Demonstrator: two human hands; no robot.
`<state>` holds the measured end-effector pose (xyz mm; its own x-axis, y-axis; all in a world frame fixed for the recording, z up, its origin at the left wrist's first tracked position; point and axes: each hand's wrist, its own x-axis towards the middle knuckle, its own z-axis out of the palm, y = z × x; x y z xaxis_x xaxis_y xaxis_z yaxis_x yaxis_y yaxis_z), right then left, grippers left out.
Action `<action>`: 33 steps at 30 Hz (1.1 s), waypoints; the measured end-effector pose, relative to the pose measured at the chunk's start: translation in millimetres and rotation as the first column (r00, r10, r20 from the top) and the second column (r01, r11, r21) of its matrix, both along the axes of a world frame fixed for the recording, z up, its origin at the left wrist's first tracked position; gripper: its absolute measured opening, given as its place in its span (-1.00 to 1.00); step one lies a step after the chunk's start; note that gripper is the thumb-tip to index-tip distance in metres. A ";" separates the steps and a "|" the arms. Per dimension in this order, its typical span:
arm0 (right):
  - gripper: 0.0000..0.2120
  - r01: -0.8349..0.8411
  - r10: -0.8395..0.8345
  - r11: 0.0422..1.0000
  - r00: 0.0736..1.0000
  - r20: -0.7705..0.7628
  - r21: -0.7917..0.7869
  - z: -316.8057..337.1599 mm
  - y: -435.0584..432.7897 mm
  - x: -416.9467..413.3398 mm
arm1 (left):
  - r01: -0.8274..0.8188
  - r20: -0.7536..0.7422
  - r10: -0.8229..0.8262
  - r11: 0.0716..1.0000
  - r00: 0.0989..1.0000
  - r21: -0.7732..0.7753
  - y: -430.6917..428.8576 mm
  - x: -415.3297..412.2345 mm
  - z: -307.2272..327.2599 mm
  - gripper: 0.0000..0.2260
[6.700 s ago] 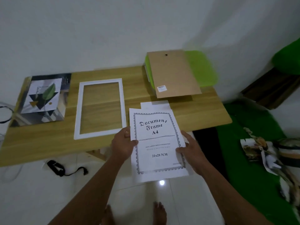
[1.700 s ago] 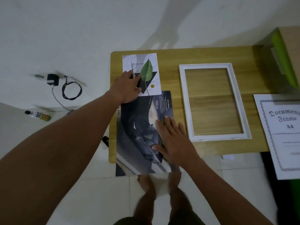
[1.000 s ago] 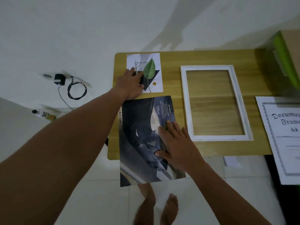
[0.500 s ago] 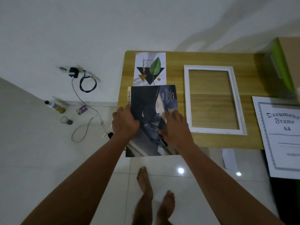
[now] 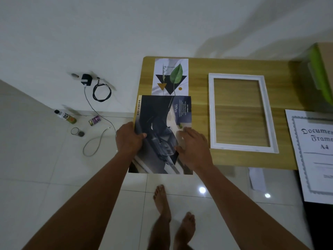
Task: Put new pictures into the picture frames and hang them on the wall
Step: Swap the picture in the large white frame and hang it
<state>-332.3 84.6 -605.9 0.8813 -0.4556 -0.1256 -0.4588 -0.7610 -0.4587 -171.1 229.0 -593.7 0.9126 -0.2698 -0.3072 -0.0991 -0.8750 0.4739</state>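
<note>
Here, the left hand (image 5: 128, 139) is pinching the poster (image 5: 158, 114) by its left edge while the right hand (image 5: 193, 150) is pressing it, fingers spread. The poster is overhanging the table (image 5: 198, 69) in front, left of the frame (image 5: 211, 112).

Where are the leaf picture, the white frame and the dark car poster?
leaf picture (image 5: 171, 77): head view, its middle, beside the green leaf.
white frame (image 5: 212, 112): head view, its left rail.
dark car poster (image 5: 158, 123): head view, its dark middle.
</note>
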 end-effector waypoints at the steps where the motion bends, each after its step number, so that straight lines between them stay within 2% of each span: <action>1: -0.65 -0.007 0.007 1.000 1.000 -0.002 0.002 0.1 2.0 2.5 | -0.014 -0.009 0.014 1.000 1.000 -0.012 1.4 1.8 1.6 -0.51; 4: -0.68 -0.032 0.031 0.999 0.997 -0.065 -0.019 -3.4 7.2 10.3 | -0.048 -0.016 0.048 0.998 0.999 -0.048 7.7 5.5 4.3 -0.52; 9: -0.58 -0.019 0.023 0.999 0.991 -0.130 0.029 -4.9 10.3 16.3 | -0.107 0.018 0.112 0.979 0.994 -0.173 15.3 5.3 14.0 -0.70; 13: -0.56 0.046 -0.028 0.993 0.987 -0.161 0.108 9.5 14.0 20.5 | -0.109 -0.145 0.057 0.917 0.988 -0.383 9.4 7.1 36.0 -0.75; 15: -0.52 0.119 -0.088 0.965 0.986 -0.141 0.232 30.2 18.1 24.6 | -0.110 -0.224 -0.001 0.868 0.975 -0.483 2.8 3.4 50.8 -0.77; 17: -0.49 0.177 -0.155 0.870 0.984 -0.084 0.461 57.8 21.6 27.9 | -0.116 -0.275 -0.052 0.820 0.960 -0.560 -6.2 -5.0 66.5 -0.76; 19: -0.49 0.178 -0.219 0.707 0.975 -0.028 0.684 84.8 22.3 28.8 | -0.157 -0.352 -0.098 0.762 0.931 -0.628 -18.0 -16.6 83.5 -0.77; 21: -0.53 0.141 -0.248 0.609 0.969 0.019 0.781 106.3 17.6 26.7 | -0.221 -0.437 -0.130 0.715 0.890 -0.663 -29.3 -28.8 98.5 -0.81; 25: -0.74 0.103 -0.310 0.606 0.944 0.115 0.788 123.4 1.0 15.6 | -0.328 -0.568 -0.208 0.640 0.797 -0.695 -45.0 -48.3 111.5 -0.73; 27: -0.61 0.116 -0.367 0.614 0.918 0.152 0.781 128.9 -6.1 3.2 | -0.358 -0.585 -0.202 0.622 0.785 -0.696 -53.8 -57.4 115.3 -0.73; 30: -0.43 0.202 -0.428 0.724 0.881 0.201 0.660 134.2 -19.0 -14.2 | -0.248 -0.501 -0.188 0.691 0.845 -0.678 -63.9 -66.1 114.3 -0.78; 33: -0.40 0.304 -0.501 0.764 0.836 0.225 0.569 151.3 -38.7 -34.6 | -0.113 -0.336 -0.120 0.794 0.934 -0.598 -70.2 -71.2 111.9 -0.65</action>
<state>-366.8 45.9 -454.6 0.6551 -0.7384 -0.1601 -0.4053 -0.1646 -0.8993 -242.3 158.8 -481.8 0.7788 -0.5073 -0.3690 0.1667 -0.3997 0.9014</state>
